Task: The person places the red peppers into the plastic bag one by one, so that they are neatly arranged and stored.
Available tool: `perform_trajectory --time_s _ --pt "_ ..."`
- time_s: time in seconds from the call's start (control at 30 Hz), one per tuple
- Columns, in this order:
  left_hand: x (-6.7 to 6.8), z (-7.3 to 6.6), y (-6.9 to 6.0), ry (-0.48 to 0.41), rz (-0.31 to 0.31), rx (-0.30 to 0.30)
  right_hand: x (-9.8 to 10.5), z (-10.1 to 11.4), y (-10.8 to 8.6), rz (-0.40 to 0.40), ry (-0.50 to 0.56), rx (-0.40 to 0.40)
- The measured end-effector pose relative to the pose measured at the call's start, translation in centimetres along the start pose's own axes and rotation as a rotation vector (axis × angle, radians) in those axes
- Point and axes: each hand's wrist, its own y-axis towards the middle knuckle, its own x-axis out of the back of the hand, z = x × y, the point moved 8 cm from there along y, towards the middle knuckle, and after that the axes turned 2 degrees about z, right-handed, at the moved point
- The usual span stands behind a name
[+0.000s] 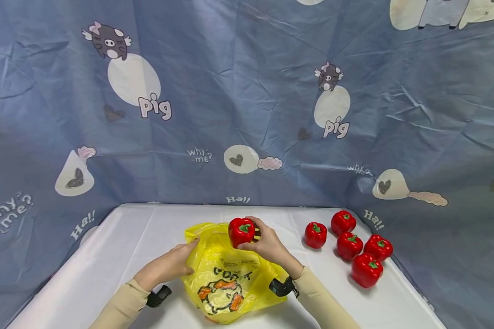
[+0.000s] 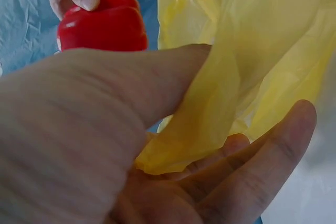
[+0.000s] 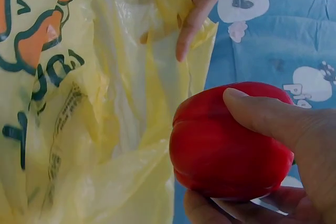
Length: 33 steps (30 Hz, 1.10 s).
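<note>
Red bell pepper (image 3: 231, 140), one: set close before the right wrist camera, green-stemmed, lifted clear of the table and held near the bag's mouth, outside it.

Right hand (image 1: 263, 241): closed round the pepper, which is clasped between thumb and fingers.

Yellow plastic bag (image 1: 195, 262), one: printed with black lettering and an orange-and-black cartoon; crumpled, mouth uppermost, parted at the side nearest the left hand.

Left hand (image 1: 170, 264): placed at the bag's left edge, the film lying between thumb and fingers; fingers largely extended and set apart from the thumb, no tight pinch being shown.

Further red peppers (image 1: 349, 246), five: grouped at the right of the table, well apart from the bag, touched by neither hand.

State of progress, as judged: one pepper is picked up and brought to the bag, but is not yet placed within; five are left on the table. Whether others are already bagged cannot be told, the interior being largely hidden by folds.

Surroundings: white-covered table (image 1: 119, 251); beige sleeves (image 1: 121, 305); black wrist-worn devices (image 1: 159, 296); blue curtain (image 1: 230, 109) behind, printed with pigs, hearts and lettering.
</note>
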Motion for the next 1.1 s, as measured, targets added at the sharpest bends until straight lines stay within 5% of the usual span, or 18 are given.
perform_trajectory --time_s 0.4,1.1 --pt "0.3 -0.1 -0.1 0.008 -0.025 -0.01 -4.1 -0.8 1.7 0.088 0.022 -0.024" --pt "-0.1 0.1 0.2 0.022 -0.022 0.0 -7.8 -2.1 2.5 0.128 0.028 -0.059"
